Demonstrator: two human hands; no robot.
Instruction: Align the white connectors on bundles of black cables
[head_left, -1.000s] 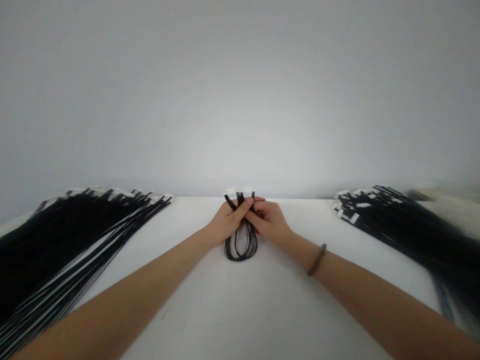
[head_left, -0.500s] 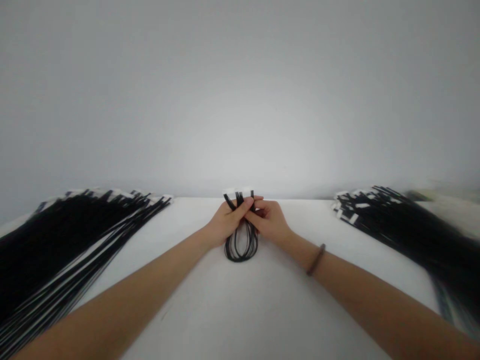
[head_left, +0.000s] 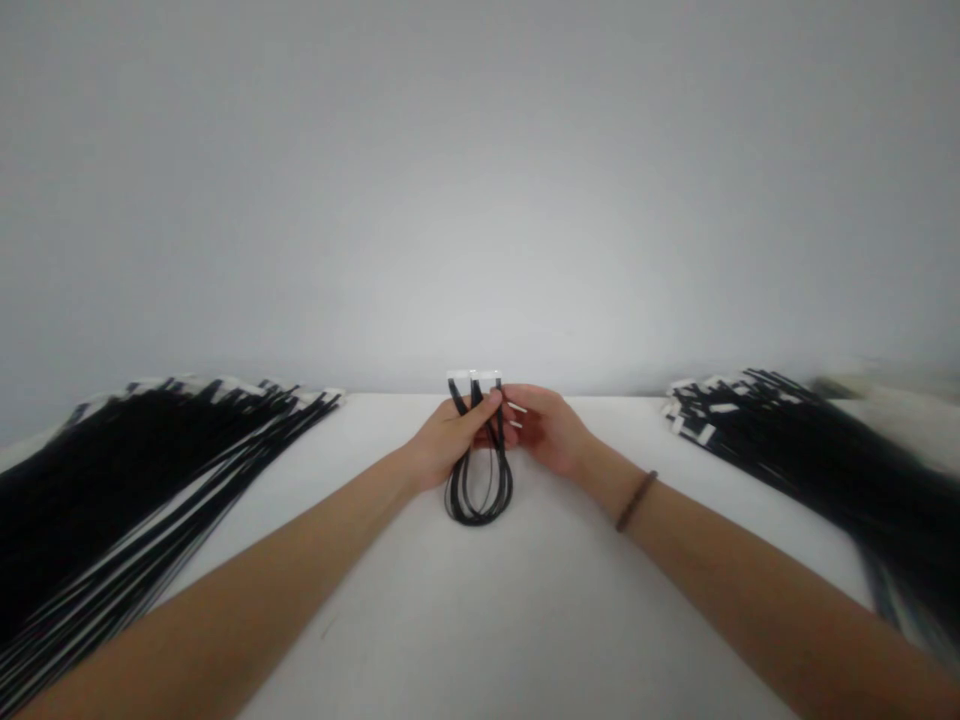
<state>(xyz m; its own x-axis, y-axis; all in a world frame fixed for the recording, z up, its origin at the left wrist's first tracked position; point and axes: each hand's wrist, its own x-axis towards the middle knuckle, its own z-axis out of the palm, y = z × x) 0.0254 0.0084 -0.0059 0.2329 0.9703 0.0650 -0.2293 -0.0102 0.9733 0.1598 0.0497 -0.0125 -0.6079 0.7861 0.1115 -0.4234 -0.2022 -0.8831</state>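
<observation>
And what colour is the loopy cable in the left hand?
The looped cable in the left hand is black, seen best in the head view.

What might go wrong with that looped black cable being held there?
The looped black cable might spread if the left hand loosens, since its thumb lies across the strands. The white connectors stick up beyond that hand, so they could perhaps catch on the nearby right hand.

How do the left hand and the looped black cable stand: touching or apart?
Touching. The head view shows the left hand with its thumb laid across the looped black cable, just below the white connectors.
</observation>
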